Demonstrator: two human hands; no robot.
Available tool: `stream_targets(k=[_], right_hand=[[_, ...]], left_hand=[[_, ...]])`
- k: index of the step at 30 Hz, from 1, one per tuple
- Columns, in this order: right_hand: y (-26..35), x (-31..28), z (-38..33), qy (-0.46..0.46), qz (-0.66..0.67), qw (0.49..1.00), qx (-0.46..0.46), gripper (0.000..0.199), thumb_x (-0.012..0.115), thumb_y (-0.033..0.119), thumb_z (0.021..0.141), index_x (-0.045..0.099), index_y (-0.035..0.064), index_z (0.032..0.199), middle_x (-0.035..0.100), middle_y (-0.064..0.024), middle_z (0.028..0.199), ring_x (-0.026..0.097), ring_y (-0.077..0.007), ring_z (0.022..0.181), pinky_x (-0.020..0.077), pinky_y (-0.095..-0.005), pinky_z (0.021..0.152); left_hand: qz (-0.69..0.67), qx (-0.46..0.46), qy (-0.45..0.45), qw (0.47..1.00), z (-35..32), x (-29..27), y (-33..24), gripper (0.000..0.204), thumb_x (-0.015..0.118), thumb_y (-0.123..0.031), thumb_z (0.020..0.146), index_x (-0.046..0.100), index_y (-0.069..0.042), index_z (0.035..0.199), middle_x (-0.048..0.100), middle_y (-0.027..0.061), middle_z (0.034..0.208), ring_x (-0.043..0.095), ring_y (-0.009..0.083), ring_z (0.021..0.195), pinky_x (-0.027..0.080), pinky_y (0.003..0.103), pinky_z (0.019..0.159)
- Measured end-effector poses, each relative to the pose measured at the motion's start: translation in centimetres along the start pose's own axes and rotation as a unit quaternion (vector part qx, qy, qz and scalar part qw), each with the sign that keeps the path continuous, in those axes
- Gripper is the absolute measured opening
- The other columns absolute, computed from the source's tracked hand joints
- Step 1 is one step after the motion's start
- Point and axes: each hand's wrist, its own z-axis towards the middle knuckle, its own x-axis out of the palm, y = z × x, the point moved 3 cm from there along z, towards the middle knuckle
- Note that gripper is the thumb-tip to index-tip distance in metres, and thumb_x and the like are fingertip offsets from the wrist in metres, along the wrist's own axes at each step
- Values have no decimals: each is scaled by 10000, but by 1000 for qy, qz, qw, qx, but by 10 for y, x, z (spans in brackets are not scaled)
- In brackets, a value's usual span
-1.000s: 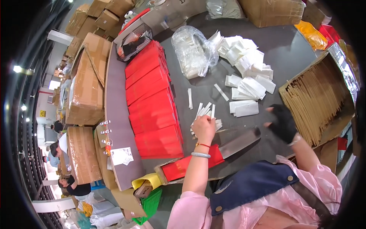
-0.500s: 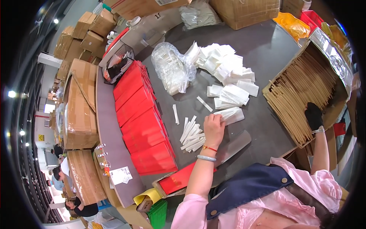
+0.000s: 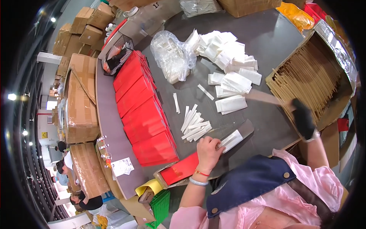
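Where the dark grey worktop (image 3: 267,42) curves across the view, its matte surface carries an open corrugated cardboard box (image 3: 316,76) packed with thin brown strips standing on edge, a long overlapping row of glossy red flat packets (image 3: 143,110), and a crinkled clear plastic bag (image 3: 171,55) beside a loose heap of white paper sleeves (image 3: 228,57). Nearer the person, narrow white strips (image 3: 195,124) lie fanned in a small pile. The left hand (image 3: 209,150), bare with bracelets at the wrist, is curled knuckles-up, fingers pressed onto a flat white sleeve (image 3: 233,139) lying on the worktop. The right hand (image 3: 304,119), in a black glove, hangs at the box's near edge, pinching a blurred brown strip (image 3: 267,98).
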Motion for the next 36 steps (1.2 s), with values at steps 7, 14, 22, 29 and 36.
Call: stream_targets(k=[7, 14, 22, 29, 36], right_hand=[[72, 102, 18, 261, 7, 954, -146, 216, 666, 172, 820, 690, 114, 1027, 599, -134, 780, 599, -355, 756, 488, -418, 656], [109, 160, 18, 249, -19, 929, -274, 205, 662, 196, 793, 683, 157, 993, 615, -119, 864, 623, -328, 821, 508, -426, 692], [127, 178, 19, 244, 92, 933, -248, 217, 706, 136, 715, 659, 79, 919, 616, -120, 879, 617, -312, 832, 507, -412, 734], [83, 180, 15, 202, 295, 932, 62, 168, 678, 43, 726, 572, 39, 857, 592, -138, 853, 600, -272, 781, 491, -375, 706], [144, 147, 28, 169, -58, 948, -262, 594, 776, 430, 627, 581, 122, 1096, 574, -92, 1071, 542, -299, 1066, 395, -483, 928]], left_hand=[[30, -53, -54, 997, -38, -21, 5, 578, 841, -246, 606, 651, -98, 1132, 573, 75, 1077, 498, 290, 1058, 412, 400, 885], [-9, -9, -33, 999, -39, 0, 5, 657, 839, -218, 599, 601, -53, 1188, 561, 83, 1168, 475, 311, 1107, 382, 425, 955], [0, -18, -18, 1000, -24, 13, -7, 716, 833, -231, 596, 570, -46, 1236, 552, 92, 1193, 461, 309, 1130, 365, 447, 978], [33, -3, -42, 999, -21, 15, -6, 738, 827, -245, 604, 550, -41, 1256, 555, 88, 1177, 484, 303, 1103, 374, 440, 948], [64, 68, 21, 995, -8, 7, -12, 569, 745, -98, 631, 601, -175, 1176, 546, 118, 1088, 504, 320, 1047, 422, 430, 863]])
